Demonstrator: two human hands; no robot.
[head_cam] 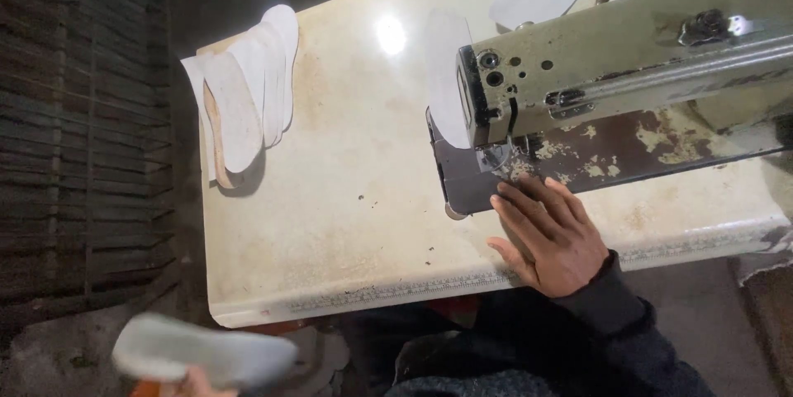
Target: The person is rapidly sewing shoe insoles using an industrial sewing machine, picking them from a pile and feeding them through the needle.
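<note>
Blurred insole (206,356) in left hand (194,384); right hand (549,236) flat on table (330,223).

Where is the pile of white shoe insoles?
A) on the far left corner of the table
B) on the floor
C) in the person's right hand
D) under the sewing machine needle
A: the stack of white insoles lies fanned out at the far left corner of the cream table, well away from the sewing machine and the right hand.

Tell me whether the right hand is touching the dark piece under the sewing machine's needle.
Touching. The head view shows the right hand flat on the table, its fingertips resting on the edge of the dark piece.
</note>
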